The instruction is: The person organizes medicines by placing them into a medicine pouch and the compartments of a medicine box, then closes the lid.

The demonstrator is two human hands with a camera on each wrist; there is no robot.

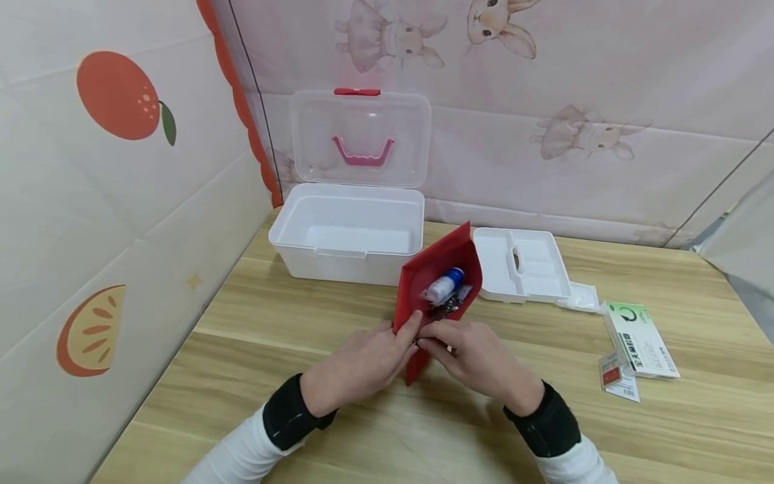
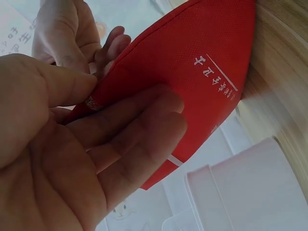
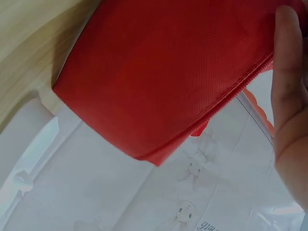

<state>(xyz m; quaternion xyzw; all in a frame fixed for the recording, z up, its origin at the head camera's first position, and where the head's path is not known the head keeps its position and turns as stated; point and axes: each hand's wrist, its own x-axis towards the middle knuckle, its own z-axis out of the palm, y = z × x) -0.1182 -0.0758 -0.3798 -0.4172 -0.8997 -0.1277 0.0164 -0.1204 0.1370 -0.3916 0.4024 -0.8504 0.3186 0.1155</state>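
Note:
A red zip pouch stands tilted on the table, its mouth spread toward the head camera. Inside it lie a small white bottle with a blue cap and some dark items in clear wrap. My left hand pinches the near end of the pouch's mouth between thumb and fingers, the other fingers stretched along its printed side. Right beside it, my right hand pinches the same near end by the zipper with thumb and forefinger. What exactly sits between those fingertips is hidden.
Behind the pouch stands a clear-lidded white box, lid raised. A white divided tray lies right of it. Farther right are a white packet, a green-and-white box and a small clear packet with red. Fabric walls border the table.

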